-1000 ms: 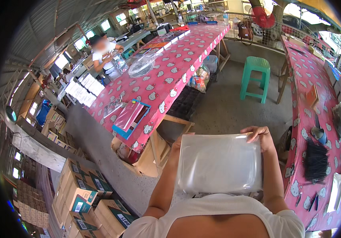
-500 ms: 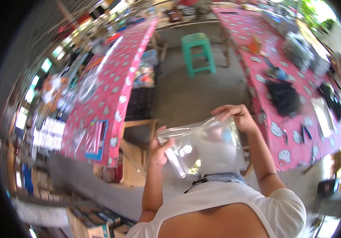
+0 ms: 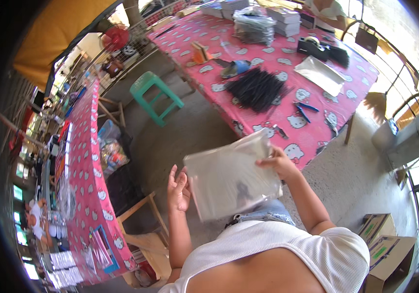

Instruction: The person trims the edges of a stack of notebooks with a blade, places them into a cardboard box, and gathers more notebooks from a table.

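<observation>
A stack of clear plastic sleeves (image 3: 226,180), or a folded clear sheet, hangs in front of my waist. My right hand (image 3: 278,165) pinches its right edge, thumb on top. By its left edge my left hand (image 3: 178,190) is raised with fingers apart, holding nothing. On the pink patterned table (image 3: 209,46) ahead to the right lie a bundle of thin black strips (image 3: 257,89), blue-handled pliers (image 3: 304,111), a small metal clip-like tool (image 3: 280,131) and a pile of shiny clear sheets (image 3: 319,75).
The table also bears a tape dispenser (image 3: 314,48), a grey plastic-wrapped bundle (image 3: 253,25) and stacked booklets (image 3: 284,20). A green stool (image 3: 155,97) stands between it and the left pink table (image 3: 85,180). Cardboard boxes (image 3: 390,256) sit lower right. Other people are at both tables' far sides.
My view has turned right, toward the right-hand table. My left hand has let go of the clear plastic; my right hand now holds it by its right edge.
</observation>
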Action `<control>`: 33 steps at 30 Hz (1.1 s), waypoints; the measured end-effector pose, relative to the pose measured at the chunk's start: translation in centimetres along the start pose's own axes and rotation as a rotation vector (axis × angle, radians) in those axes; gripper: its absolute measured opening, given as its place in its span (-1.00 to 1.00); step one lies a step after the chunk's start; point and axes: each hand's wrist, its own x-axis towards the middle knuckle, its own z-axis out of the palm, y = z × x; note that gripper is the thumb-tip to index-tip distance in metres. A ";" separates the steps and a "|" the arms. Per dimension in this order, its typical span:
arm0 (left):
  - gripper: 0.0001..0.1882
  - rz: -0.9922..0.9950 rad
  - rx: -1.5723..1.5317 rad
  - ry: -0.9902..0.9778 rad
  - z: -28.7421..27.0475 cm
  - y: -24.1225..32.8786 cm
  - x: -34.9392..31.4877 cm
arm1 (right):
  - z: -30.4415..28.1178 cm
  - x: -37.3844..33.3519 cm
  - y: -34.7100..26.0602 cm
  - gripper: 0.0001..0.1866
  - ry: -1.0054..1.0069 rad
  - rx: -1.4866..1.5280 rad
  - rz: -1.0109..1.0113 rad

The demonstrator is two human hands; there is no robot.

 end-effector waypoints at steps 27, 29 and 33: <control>-0.64 -0.311 0.004 0.775 -0.1 -19.4 -13.8 | -43.0 8.1 -10.0 -0.30 1.325 -0.911 -0.570; -0.63 -0.249 -0.089 0.788 -0.6 -20.6 -16.3 | -34.7 8.4 -7.7 -0.43 1.037 -0.512 -0.648; -0.65 -0.116 -0.105 0.814 0.7 -23.3 -21.5 | -20.1 8.7 -2.8 -0.57 0.482 -0.220 -0.499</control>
